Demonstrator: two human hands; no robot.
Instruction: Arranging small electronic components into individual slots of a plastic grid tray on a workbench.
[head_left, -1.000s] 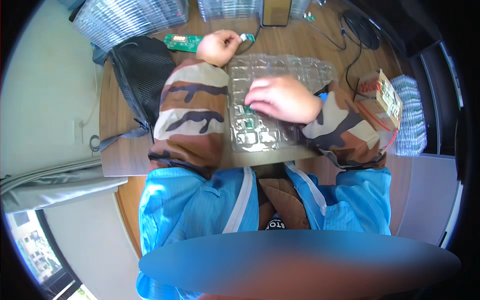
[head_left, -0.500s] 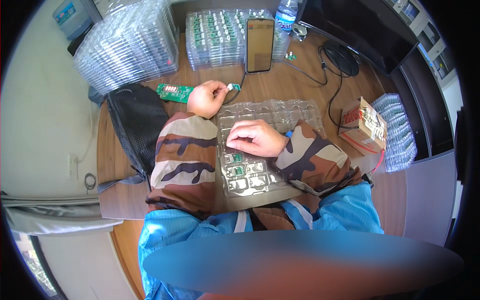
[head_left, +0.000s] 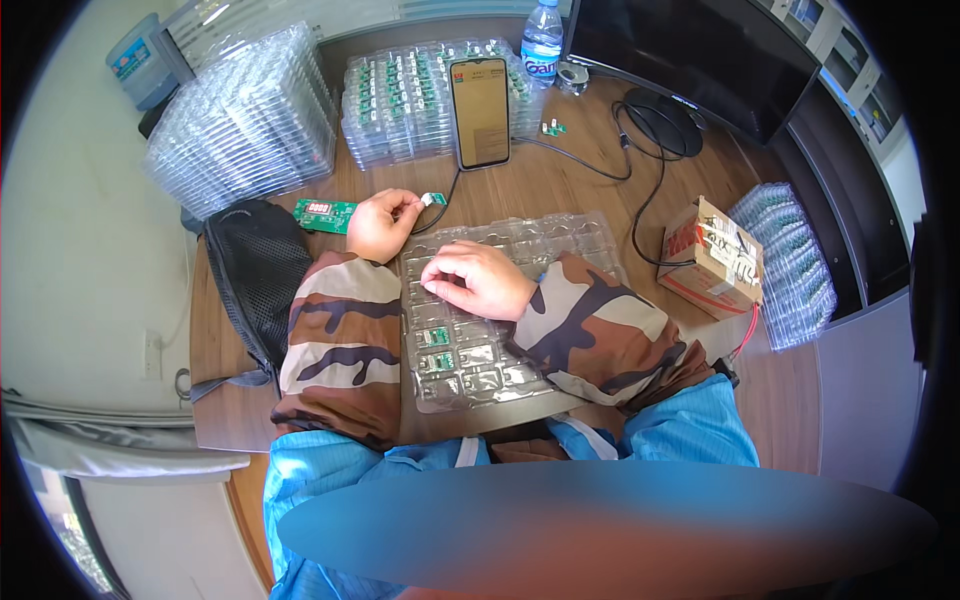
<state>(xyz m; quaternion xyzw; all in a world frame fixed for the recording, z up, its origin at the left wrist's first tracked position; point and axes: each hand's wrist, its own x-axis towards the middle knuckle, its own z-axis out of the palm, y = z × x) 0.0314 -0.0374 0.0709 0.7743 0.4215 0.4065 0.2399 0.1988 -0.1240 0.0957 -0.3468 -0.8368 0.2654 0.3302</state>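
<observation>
My left hand (head_left: 380, 225) is closed in a pinch on a small green circuit board (head_left: 434, 199) with a white part, beside the right end of a longer green board (head_left: 322, 215) with a lit red digit display. My right hand (head_left: 480, 278) hovers over or rests on a clear plastic compartment tray (head_left: 570, 232). Its fingers are curled with thumb and forefinger close together; whatever is between them, if anything, is hidden. Two small green boards (head_left: 436, 338) sit in the tray's left compartments, near me. Camouflage sleeves cover both forearms, and the right one hides part of the tray.
Behind my hands, a phone (head_left: 481, 113) leans against stacked trays of small boards (head_left: 400, 105). More clear trays (head_left: 245, 120) are piled far left, above a black mesh bag (head_left: 255, 280). A water bottle (head_left: 541, 45), monitor (head_left: 690, 60), cables and a cardboard box (head_left: 712, 257) stand rightward.
The whole view has shifted, so the desk and its things appear farther left and mostly a little lower. Both hands keep nearly the same places and grips relative to the tray and boards.
</observation>
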